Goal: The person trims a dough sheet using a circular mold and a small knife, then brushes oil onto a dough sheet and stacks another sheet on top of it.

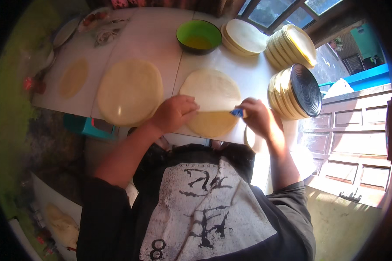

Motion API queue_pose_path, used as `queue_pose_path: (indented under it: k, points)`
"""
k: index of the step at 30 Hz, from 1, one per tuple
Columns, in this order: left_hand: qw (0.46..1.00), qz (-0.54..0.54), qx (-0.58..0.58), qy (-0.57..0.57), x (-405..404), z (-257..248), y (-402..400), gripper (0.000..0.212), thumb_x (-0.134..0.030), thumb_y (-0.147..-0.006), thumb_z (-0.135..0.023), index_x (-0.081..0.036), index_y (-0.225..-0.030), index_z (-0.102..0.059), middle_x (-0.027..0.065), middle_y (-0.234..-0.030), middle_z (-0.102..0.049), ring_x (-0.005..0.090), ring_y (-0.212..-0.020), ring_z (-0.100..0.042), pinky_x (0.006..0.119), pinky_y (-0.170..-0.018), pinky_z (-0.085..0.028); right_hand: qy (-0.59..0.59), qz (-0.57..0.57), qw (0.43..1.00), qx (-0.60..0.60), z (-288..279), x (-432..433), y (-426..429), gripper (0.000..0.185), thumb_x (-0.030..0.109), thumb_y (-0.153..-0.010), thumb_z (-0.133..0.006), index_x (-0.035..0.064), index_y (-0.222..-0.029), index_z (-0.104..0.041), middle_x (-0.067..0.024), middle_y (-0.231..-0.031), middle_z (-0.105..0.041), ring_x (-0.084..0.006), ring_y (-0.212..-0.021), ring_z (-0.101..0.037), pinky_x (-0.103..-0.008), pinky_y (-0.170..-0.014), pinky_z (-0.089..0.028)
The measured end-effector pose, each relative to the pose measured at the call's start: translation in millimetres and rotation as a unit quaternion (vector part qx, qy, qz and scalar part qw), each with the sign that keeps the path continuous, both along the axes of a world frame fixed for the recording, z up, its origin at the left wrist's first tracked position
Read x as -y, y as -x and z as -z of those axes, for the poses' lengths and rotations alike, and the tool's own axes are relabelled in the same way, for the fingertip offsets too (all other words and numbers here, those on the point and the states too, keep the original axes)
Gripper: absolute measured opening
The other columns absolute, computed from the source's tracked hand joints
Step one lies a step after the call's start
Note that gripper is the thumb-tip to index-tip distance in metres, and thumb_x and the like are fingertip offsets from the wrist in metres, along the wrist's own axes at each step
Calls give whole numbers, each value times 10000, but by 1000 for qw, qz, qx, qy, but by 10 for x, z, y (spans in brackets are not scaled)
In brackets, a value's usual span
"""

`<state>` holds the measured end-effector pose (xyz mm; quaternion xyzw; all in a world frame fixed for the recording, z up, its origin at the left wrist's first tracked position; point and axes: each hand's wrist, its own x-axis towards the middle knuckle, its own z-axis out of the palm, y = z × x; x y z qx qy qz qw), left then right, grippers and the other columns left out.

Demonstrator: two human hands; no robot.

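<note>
A thin round sheet of pale dough (212, 91) lies on the tiled table in front of me, its lower part a deeper yellow below a straight edge. My left hand (179, 112) rests at the left end of that edge, fingertips on the sheet; whether they pinch it cannot be told. At the right end, my right hand (254, 114) grips a small blue object (237, 113), its kind unclear. Left of my left hand lies a larger round of dough sheets (130, 93). Beyond the hands stands a green bowl (199, 36) with yellow liquid inside.
Stacks of pale rounds stand at the back right (246, 36) and beside the window (290, 45). Another stack on the right bears a black ridged disc (305, 90). A teal plastic stool (85, 125) is under the table's left edge. A wooden panelled door (346, 140) is at the right.
</note>
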<state>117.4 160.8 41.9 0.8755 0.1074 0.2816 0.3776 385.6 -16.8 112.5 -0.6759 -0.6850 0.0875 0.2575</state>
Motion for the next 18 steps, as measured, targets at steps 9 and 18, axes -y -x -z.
queue_pose_path:
  k: [9, 18]
  points:
    - [998, 24, -25, -53, 196, 339, 125, 150, -79, -891, -771, -53, -1038, -786, 110, -1064, -728, 343, -1149, -690, 421, -938, -570, 14, -24, 996, 80, 376, 309, 145, 161, 74, -790, -737, 131, -941, -738, -31, -861, -680, -271, -774, -679, -410, -758, -497]
    - [997, 24, -20, -66, 218, 342, 160, 144, -72, -876, -786, -51, -1018, -787, 98, -1053, -731, 344, -1162, -690, 421, -956, -575, -5, -52, 995, 89, 498, 357, 163, 177, 100, -783, -754, 149, -951, -725, -16, -832, -654, -243, -746, -673, -393, -748, -468]
